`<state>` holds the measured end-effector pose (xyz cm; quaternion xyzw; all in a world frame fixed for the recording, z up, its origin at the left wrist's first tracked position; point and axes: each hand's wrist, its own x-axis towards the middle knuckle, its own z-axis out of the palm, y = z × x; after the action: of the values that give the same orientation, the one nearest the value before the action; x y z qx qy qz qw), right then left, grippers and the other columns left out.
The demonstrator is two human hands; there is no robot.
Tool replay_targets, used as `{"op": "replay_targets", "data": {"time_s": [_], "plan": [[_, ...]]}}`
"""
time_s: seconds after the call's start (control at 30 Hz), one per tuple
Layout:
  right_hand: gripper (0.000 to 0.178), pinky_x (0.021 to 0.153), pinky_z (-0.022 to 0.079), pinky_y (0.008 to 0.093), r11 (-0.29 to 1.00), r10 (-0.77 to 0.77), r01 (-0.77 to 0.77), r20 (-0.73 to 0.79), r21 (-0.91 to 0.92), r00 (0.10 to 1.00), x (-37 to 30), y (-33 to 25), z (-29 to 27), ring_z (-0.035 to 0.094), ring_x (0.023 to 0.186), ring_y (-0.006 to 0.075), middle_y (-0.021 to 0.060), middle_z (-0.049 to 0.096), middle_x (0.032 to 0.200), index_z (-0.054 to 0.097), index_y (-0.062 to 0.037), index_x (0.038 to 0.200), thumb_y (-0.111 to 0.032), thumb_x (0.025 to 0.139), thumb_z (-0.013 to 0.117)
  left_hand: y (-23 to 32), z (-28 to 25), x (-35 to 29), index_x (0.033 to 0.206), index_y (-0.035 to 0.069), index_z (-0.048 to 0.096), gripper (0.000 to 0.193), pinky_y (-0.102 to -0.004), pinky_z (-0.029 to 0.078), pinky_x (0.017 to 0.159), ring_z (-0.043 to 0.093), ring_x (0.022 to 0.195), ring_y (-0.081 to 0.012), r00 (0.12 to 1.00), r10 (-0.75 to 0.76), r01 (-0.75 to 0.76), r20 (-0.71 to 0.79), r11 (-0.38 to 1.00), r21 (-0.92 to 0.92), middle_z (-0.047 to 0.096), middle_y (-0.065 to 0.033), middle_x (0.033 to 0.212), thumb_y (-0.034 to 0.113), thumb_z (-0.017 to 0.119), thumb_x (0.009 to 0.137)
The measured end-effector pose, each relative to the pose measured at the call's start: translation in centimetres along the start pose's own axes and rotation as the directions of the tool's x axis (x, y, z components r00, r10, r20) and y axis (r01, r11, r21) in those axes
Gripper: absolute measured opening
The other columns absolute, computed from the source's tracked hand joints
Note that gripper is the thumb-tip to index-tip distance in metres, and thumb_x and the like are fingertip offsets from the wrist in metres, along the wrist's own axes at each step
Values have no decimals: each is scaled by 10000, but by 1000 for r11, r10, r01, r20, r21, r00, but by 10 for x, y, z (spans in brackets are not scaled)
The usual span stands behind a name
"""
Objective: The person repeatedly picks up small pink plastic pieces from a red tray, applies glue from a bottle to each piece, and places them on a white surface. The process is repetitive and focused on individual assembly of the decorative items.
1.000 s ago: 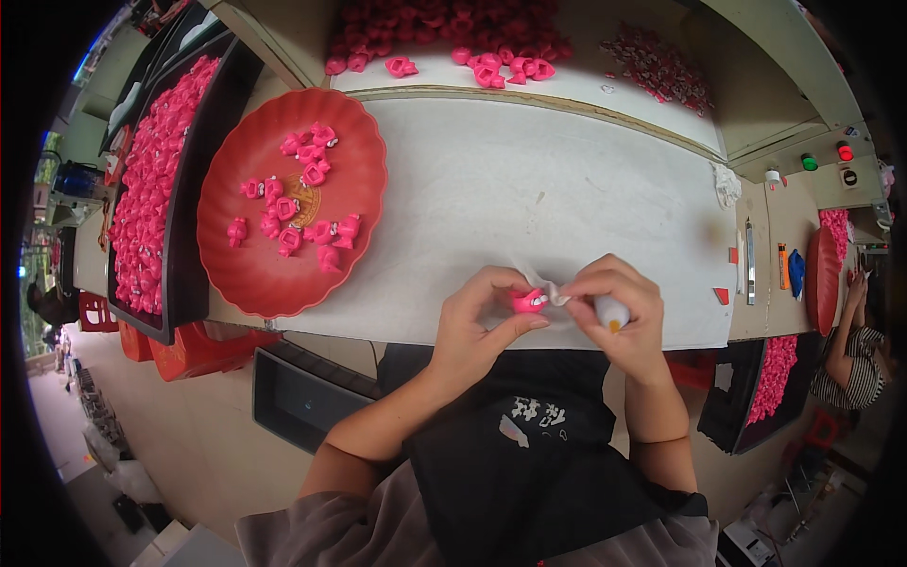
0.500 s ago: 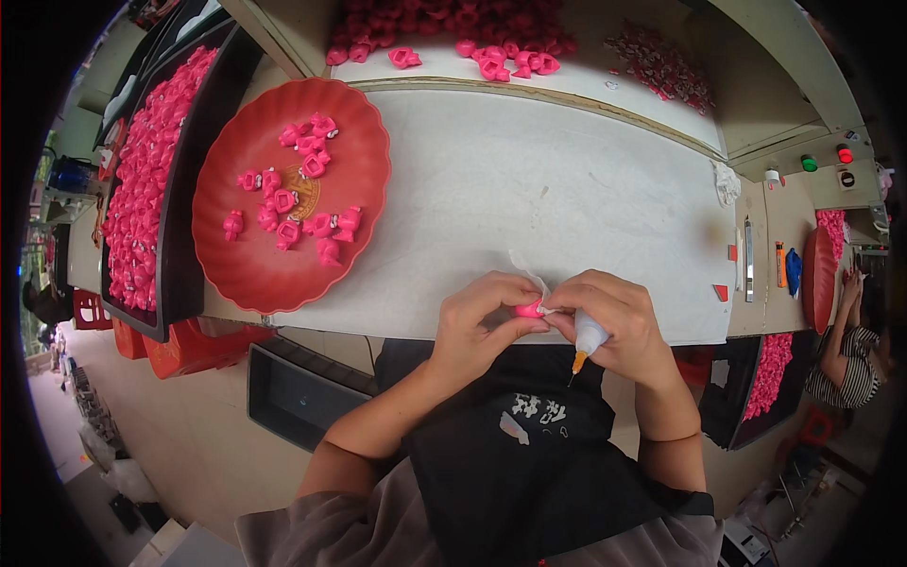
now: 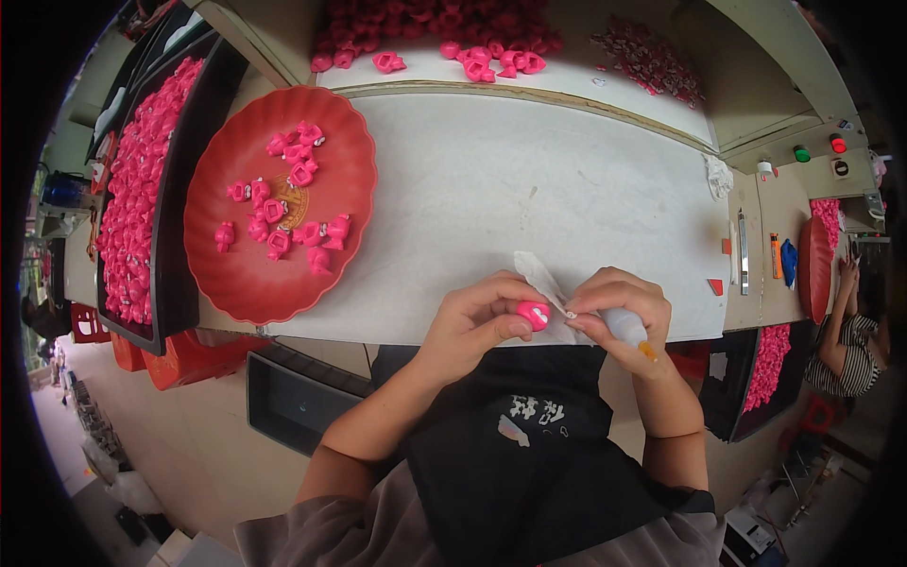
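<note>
My left hand [image 3: 472, 319] pinches a small glossy pink figure piece [image 3: 534, 315], with a white patch on its right side, between thumb and fingers. Close by on the right, my right hand [image 3: 631, 300] grips a whitish squeeze bottle [image 3: 624, 326] with an orange nozzle tilted down to the right. Its thumb and fingertips also pinch the end of a thin white tissue or cloth [image 3: 539, 276], which reaches up and left behind the pink piece. Both hands are over the near edge of the white-covered table [image 3: 453, 189].
On the left lies a red scalloped tray [image 3: 213, 255] with several pink figures, beside a black crate [image 3: 170, 236] heaped with pink pieces. Pink parts [image 3: 435, 24] and small mixed parts [image 3: 652, 61] fill a shelf at the back. A person [image 3: 846, 350] sits far right.
The hands have moved slightly apart. The tissue has come off the pink piece, whose white patch now shows. The bottle's nozzle has swung to the right, and the view has shifted a little.
</note>
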<state>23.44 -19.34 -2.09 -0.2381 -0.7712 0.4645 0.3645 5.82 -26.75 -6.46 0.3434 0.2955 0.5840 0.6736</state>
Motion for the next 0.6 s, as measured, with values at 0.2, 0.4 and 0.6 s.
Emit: {"op": "replay_targets", "data": {"time_s": [0.2,0.4,0.6], "plan": [[226,498,445,250,937,-274,286,88,-198,958,9,-1,2,570,611,182,66,604,743,634,-47,797,-10,596,730,-6,0,-2,1002,18,498,187,-267,449,690,540,768,-146,994,-64,81,88,976,-202,556,-66,865,156,525,878],[211,502,448,277,927,-295,340,257,-155,920,12,-2,-6,566,602,190,53,598,742,622,-56,795,-50,610,725,-10,-1,-5,1033,39,476,227,-253,435,642,527,752,-135,981,-127,162,149,954,-254,541,-55,876,216,506,893],[178,498,427,281,975,-147,191,319,-112,936,13,-1,-10,554,593,186,44,579,702,592,-57,750,-71,636,728,-7,9,-6,1121,45,457,289,-248,427,625,517,773,-118,958,-263,284,112,920,-271,540,-53,875,240,474,908]]}}
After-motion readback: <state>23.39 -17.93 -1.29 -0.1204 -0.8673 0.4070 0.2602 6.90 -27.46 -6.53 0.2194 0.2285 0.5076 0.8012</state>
